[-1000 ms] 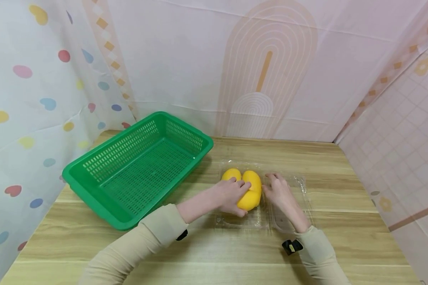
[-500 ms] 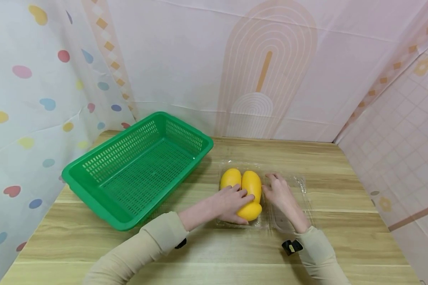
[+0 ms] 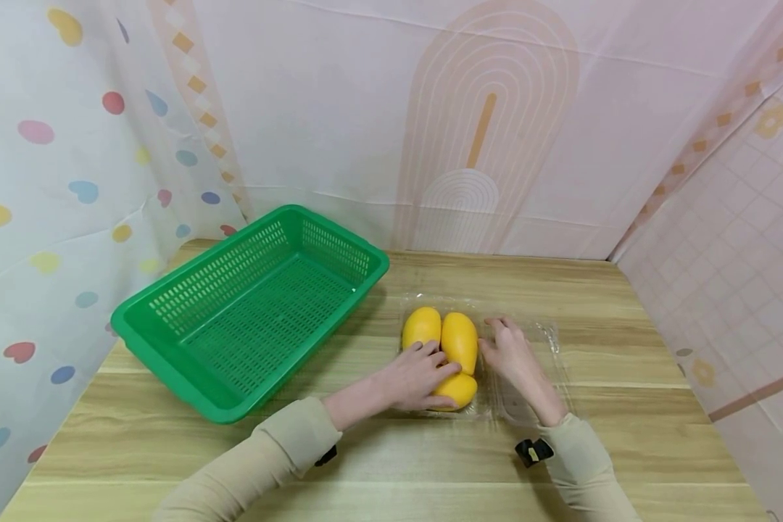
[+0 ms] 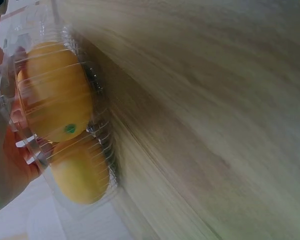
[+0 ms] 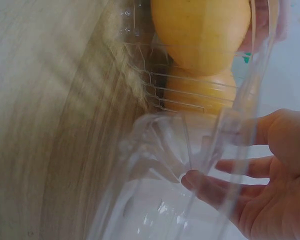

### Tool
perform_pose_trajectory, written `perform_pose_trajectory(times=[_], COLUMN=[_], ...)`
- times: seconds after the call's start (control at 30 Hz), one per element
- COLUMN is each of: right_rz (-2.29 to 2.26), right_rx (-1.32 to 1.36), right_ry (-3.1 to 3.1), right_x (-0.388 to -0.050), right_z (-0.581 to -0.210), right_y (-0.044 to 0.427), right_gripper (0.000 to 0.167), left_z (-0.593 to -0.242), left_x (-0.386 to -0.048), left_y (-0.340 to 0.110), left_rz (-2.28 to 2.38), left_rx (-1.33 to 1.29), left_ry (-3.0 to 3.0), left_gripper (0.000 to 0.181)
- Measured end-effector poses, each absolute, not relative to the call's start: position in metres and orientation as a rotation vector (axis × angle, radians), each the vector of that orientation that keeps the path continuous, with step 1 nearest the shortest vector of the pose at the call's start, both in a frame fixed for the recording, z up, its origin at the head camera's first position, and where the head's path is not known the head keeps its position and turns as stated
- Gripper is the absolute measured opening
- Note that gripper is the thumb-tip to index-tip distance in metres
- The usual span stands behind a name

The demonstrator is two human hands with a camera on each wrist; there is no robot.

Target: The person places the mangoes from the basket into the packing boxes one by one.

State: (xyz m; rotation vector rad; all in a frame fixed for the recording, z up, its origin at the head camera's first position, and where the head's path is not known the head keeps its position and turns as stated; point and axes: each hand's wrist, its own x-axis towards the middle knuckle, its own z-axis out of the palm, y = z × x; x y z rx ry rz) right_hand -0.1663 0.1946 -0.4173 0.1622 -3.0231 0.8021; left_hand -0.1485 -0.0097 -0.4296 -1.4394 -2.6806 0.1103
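Three smooth yellow mangoes lie in a clear plastic clamshell box (image 3: 449,299) on the table. Two lie side by side at the back, the left mango (image 3: 422,325) and the right mango (image 3: 460,341). Across the front lies the third mango (image 3: 460,390), which my left hand (image 3: 412,377) holds, fingers over its top and thumb at the near side. My right hand (image 3: 514,359) grips the box's clear lid (image 5: 160,210) near the hinge, with fingertips inside it. Through the box wall, the left wrist view shows a mango (image 4: 57,95) with a green mark.
A green slotted basket (image 3: 244,417) stands on the wooden table (image 3: 391,478), left of the box. Patterned cloth (image 3: 339,109) hangs along the table's back and sides.
My left hand has drawn the front mango toward me and lowered it into the box, uncovering more of the back two. The right hand has stayed in place.
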Motion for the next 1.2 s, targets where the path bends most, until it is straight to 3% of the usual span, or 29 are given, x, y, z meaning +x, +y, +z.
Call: perform_pose_trajectory(times=[0.3, 0.6, 0.9, 1.2], right_rz=[0.87, 0.857, 0.568, 0.555], right_rx=[0.193, 0.251, 0.086, -0.043], right_ry=[-2.98, -2.921, -2.975, -3.123], right_x=[-0.168, -0.174, -0.171, -0.165], right_z=[-0.419, -0.42, -0.417, -0.423], right_y=[0.198, 0.222, 0.267, 0.3], right_gripper=[0.042, 0.041, 0.042, 0.047], left_z=[-0.43, -0.444, -0.453, -0.455], left_x=[-0.155, -0.163, -0.164, -0.162], left_y=[-0.016, -0.033, -0.044, -0.047], left_rz=[-0.224, -0.648, -0.791, -0.813], left_rx=[-1.329, -1.009, -0.568, -0.518], left_ry=[-2.721, -2.477, -2.593, -2.687], left_gripper=[0.037, 0.019, 0.035, 0.04])
